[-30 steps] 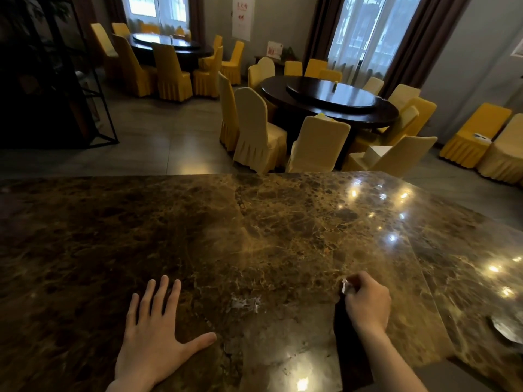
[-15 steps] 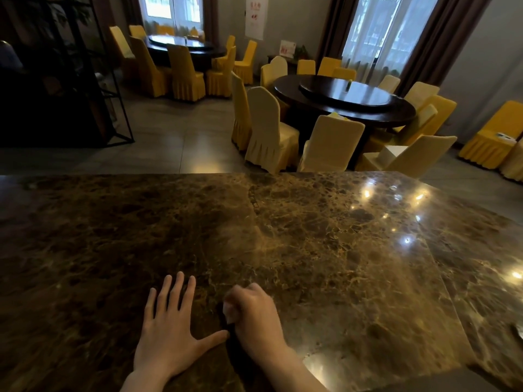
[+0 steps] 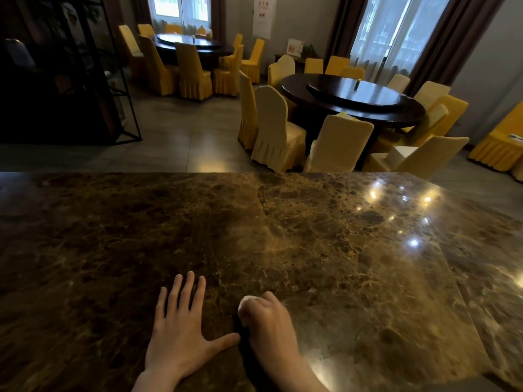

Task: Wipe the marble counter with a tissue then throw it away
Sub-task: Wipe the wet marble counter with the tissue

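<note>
Dining hall, dim; round dark tables (image 3: 353,100) ringed by chairs in yellow and cream skirted covers (image 3: 278,131) beyond the far edge of the counter. The marble counter (image 3: 325,250) fills the lower frame: polished brown stone, gold veining, ceiling lights mirrored as bright spots at right, a slab seam running diagonally at right.

We note the left hand (image 3: 181,332) lying flat on the stone, fingers spread, thumb out toward the right hand; likely a brace while the other works. The right hand (image 3: 268,321) is curled into a loose fist, knuckles down near the marble, just beside the left thumb. A small pale wad, the tissue (image 3: 245,301), shows at the front of the fist; most of it is hidden inside the grip. Bunched so, it probably gives a firm pad for rubbing. We judge wiping underway; no bin in sight.
</note>
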Action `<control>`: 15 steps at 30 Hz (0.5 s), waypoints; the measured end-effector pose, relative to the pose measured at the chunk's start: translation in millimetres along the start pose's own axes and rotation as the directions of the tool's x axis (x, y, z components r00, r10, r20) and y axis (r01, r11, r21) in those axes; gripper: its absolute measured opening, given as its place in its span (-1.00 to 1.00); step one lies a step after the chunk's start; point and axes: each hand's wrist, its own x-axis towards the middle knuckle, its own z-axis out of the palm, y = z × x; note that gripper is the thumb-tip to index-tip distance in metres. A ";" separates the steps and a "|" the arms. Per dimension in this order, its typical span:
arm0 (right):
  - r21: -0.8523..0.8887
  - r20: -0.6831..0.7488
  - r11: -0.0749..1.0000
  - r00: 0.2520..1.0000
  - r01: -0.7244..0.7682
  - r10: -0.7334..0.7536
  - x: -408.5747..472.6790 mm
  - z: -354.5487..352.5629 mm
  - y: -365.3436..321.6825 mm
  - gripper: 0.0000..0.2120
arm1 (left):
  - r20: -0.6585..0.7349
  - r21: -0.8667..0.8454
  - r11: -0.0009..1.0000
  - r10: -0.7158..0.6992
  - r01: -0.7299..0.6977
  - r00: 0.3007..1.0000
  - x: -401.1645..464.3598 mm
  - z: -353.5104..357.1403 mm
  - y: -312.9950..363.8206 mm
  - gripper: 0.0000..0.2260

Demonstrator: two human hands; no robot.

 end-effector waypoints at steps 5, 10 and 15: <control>0.117 -0.307 0.863 0.808 -0.492 0.503 -3.2 -62.7 84.5 -0.78 | -0.037 -0.018 1.000 0.002 -0.003 0.999 0.1 0.9 1.4 0.27; 0.031 -0.196 0.951 0.931 -0.307 0.307 -1.7 -16.3 31.9 -0.74 | -0.024 -0.011 1.000 -0.004 0.004 1.000 1.3 2.0 1.2 0.27; 0.032 -0.127 0.992 0.984 -0.122 0.126 -11.9 -18.8 38.6 -0.71 | -0.022 0.003 1.000 0.001 -0.001 1.000 1.1 3.4 -1.4 0.26</control>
